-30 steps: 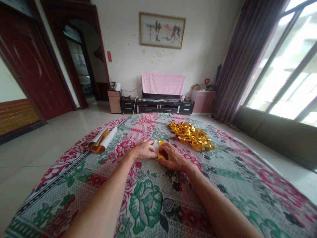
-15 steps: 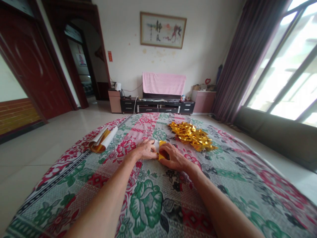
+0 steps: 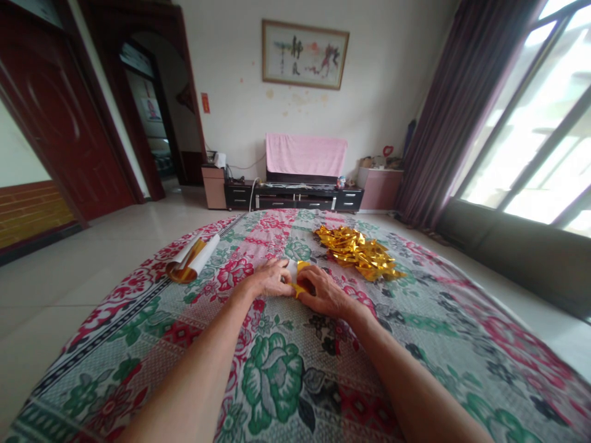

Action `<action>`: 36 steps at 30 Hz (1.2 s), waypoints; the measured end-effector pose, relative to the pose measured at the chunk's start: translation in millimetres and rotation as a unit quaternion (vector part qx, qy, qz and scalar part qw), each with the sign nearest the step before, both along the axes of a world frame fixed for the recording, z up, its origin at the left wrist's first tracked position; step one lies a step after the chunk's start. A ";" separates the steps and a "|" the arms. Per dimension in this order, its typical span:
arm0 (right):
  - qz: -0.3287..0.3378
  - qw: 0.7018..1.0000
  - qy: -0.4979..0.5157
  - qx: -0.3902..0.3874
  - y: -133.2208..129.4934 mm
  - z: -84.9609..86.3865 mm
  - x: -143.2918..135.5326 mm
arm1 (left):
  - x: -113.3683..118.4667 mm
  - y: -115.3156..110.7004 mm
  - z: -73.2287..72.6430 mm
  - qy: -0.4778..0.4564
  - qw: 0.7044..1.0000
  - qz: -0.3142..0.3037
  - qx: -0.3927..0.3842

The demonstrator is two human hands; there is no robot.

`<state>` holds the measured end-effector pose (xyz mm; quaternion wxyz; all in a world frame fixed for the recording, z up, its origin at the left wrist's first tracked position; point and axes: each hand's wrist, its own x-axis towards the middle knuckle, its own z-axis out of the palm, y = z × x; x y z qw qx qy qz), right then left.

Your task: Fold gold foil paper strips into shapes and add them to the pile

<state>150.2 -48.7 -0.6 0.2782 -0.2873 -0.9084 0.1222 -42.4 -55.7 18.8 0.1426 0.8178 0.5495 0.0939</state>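
Between my hands lies a sheet of gold foil paper (image 3: 302, 266) with a white back, partly rolled or folded over on the cloth. My left hand (image 3: 273, 278) presses on its white left side, fingers bent and close together. The fingers of my right hand (image 3: 321, 290) are closed on the gold edge at the right. Much of the sheet is hidden under the fingers. Beyond my right hand is a heap of shiny folded gold foil pieces (image 3: 357, 252). Off to the left rests a curled stack of gold paper (image 3: 191, 261), white side outward.
A flowered cloth (image 3: 272, 387) in green, red and grey covers the round table. Past its far edge stand a low black cabinet (image 3: 295, 202) and a screen draped with a pink towel (image 3: 306, 154). A purple curtain (image 3: 466, 111) hangs by the window on the right.
The gold edge under my right fingers has folded over slightly, so less of it shows. My hands stay in nearly the same place.
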 end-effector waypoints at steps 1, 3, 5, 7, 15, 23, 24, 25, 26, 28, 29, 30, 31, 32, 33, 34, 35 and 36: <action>0.000 1.000 0.001 0.001 -0.2 0.2 0.0 | 0.0 0.0 -0.1 0.001 1.000 0.001 0.000; -0.003 1.000 0.000 0.003 -0.5 0.6 0.1 | 0.0 -0.1 -0.5 0.002 1.000 0.004 0.001; -0.007 1.000 -0.003 0.005 -0.5 0.7 0.4 | -0.1 -0.1 -1.1 0.001 1.000 0.004 0.000; -0.008 1.000 -0.003 0.007 0.0 -0.1 0.6 | 0.0 -0.2 -1.5 0.000 1.000 0.004 -0.002; -0.003 1.000 0.003 0.004 1.4 -2.7 0.4 | 2.2 -0.4 -1.8 0.005 1.000 0.015 -0.002; -0.020 1.000 -0.003 0.001 -1.1 -1.4 1.4 | 2.4 -2.0 -2.5 -0.002 1.000 0.022 -0.003; -0.018 1.000 0.000 0.003 -1.4 -1.5 1.7 | 2.6 -2.4 -2.1 -0.002 1.000 0.024 -0.005; -0.016 1.000 0.002 0.004 -1.6 -1.4 1.9 | 2.9 -2.7 -1.6 -0.001 1.000 0.024 -0.006; -0.012 1.000 0.001 0.005 -1.9 -1.0 2.0 | 3.2 -3.0 -1.0 0.001 1.000 0.025 -0.008; -0.007 1.000 -0.004 0.001 -2.3 0.1 2.0 | 4.0 -3.4 0.2 0.005 0.999 0.030 -0.014; -0.005 1.000 -0.006 0.000 -2.5 0.8 1.9 | 4.3 -3.6 0.7 0.007 0.999 0.032 -0.018; -0.001 1.000 -0.005 0.000 -2.5 1.4 1.8 | 4.6 -3.7 1.1 0.009 0.999 0.034 -0.023; 0.005 1.000 -0.002 0.003 -2.4 1.8 1.6 | 4.8 -3.8 1.4 0.009 0.999 0.035 -0.027; 0.013 1.000 0.003 0.007 -2.2 1.9 1.5 | 4.9 -3.9 1.6 0.010 0.999 0.036 -0.030; 0.020 1.000 0.009 0.012 -1.8 1.7 1.4 | 4.9 -4.0 1.6 0.009 0.999 0.037 -0.031; 0.027 0.999 0.014 0.017 -1.3 1.2 1.3 | 4.8 -4.0 1.4 0.007 0.999 0.037 -0.031; 0.033 0.999 0.019 0.020 -0.8 0.6 1.3 | 4.6 -4.0 1.2 0.006 0.999 0.038 -0.031; 0.035 0.999 0.023 0.021 -0.3 -0.1 1.3 | 4.5 -3.9 0.8 0.005 0.999 0.038 -0.030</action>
